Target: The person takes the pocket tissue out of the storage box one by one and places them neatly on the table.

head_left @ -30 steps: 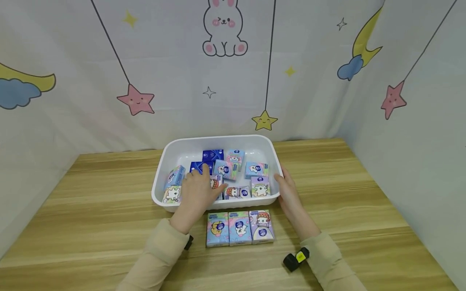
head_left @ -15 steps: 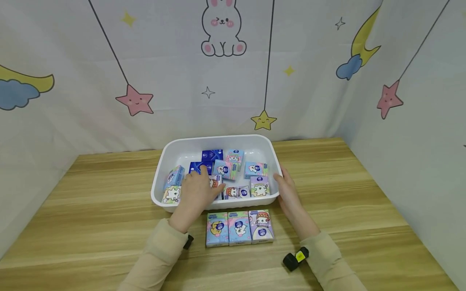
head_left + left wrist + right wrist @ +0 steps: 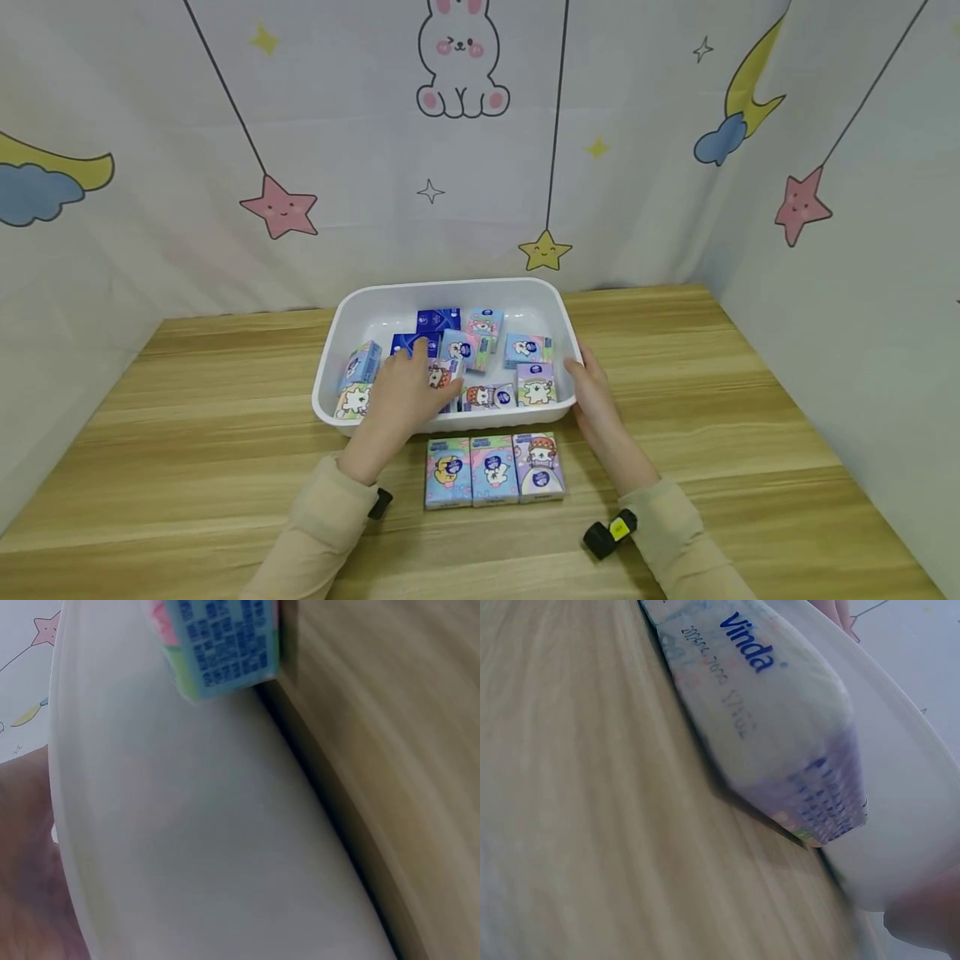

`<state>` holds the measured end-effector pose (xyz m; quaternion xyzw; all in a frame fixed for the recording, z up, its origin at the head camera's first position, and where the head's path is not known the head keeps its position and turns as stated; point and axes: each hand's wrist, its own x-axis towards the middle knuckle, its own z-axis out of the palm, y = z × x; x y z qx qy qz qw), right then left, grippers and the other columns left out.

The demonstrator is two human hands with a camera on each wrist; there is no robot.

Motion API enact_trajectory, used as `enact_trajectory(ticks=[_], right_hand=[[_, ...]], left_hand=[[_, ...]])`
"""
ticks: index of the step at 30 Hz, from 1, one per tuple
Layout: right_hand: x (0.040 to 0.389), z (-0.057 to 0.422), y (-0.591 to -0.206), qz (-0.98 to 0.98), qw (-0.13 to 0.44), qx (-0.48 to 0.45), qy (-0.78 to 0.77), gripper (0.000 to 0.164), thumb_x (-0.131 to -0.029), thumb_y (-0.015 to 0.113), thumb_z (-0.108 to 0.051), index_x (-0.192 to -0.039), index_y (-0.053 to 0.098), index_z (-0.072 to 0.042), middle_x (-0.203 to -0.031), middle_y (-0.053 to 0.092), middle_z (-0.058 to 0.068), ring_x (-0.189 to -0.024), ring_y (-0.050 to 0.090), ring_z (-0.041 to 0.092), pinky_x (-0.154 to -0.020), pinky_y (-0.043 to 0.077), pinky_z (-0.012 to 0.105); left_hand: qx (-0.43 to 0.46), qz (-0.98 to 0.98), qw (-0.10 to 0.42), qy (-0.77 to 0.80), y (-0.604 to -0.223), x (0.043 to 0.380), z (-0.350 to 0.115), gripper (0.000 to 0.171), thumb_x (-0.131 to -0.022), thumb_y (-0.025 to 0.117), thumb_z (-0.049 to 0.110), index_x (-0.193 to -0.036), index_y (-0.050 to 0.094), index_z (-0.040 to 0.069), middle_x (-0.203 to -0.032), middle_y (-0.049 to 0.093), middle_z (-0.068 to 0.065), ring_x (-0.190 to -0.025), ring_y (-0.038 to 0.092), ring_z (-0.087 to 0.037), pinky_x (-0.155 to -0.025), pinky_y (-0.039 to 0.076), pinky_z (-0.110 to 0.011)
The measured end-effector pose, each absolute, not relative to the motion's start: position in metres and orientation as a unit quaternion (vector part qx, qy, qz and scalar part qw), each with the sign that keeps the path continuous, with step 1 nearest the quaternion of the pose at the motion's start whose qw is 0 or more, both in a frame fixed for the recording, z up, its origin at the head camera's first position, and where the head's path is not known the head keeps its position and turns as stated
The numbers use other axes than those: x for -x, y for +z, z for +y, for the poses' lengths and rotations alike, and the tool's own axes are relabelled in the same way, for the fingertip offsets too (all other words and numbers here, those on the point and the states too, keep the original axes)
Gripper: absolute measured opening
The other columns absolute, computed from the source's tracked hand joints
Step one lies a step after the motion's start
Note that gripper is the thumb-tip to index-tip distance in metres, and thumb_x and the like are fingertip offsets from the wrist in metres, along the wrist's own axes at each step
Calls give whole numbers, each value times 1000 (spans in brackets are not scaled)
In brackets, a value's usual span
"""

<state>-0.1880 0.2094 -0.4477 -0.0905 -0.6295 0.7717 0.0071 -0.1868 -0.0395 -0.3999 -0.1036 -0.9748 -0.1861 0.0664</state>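
Note:
A white plastic bin (image 3: 450, 285) holds several small tissue packs, some dark blue (image 3: 438, 320), others pastel with cartoon animals. My left hand (image 3: 401, 392) reaches over the bin's near rim and grips a tissue pack (image 3: 442, 374) with a red-hatted character, thumb on its right side; the hand hides part of it. At the bin's right end, my right hand (image 3: 595, 396) holds the wall, thumb at the rim. Three tissue packs, a yellow-figured one (image 3: 448, 472), a pink-and-blue one (image 3: 494, 470) and a purple one (image 3: 537, 467), lie side by side before the bin.
Everything stands on a wood-grain table (image 3: 187, 467). A white curtain (image 3: 360, 200) with cartoon prints hangs behind it. In the right wrist view, a tissue pack (image 3: 780, 712) marked Vinda lies close to the bin's outer wall (image 3: 907, 825).
My left hand has shifted slightly, and the red-hatted tissue pack under it has lifted and tilted a little. My right hand and the row of three packs have stayed put.

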Motion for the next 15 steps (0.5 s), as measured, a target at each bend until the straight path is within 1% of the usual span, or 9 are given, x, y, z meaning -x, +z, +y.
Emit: enact_trajectory(ticks=[3,7,11,15], right_hand=[[188,210,-448,-629,7,91,772,57,-101,34,-13,-154,14,-7,-161,18,12,-148,20,28,-123,17,42],[187,210,-449,-628,5,91,773,57,-101,34,-14,-154,14,-8,-161,18,11,-149,19,28,-123,16,42],[188,211,-449,-628,4,88,774,57,-101,34,-14,-154,14,-9,-161,17,11,-149,18,27,-124,15,41],[187,211,-448,-629,2,87,773,57,-101,34,-14,-155,13,-9,-162,16,10,-149,17,27,-124,15,42]], left_hand=[[119,-970,71,-201,-400,186,-39,85,-81,69,48,-141,38,-4,-122,58,-31,-112,58,-44,-90,53,-54],[141,-963,94,-209,-398,184,-38,85,-79,72,45,-143,38,1,-125,58,-26,-113,57,-40,-91,52,-52],[166,-953,126,-221,-397,181,-37,84,-78,75,41,-143,39,3,-126,58,-23,-113,55,-38,-93,51,-50],[186,-941,149,-239,-395,178,-37,81,-78,76,34,-143,40,3,-131,55,-23,-120,52,-39,-101,47,-51]])
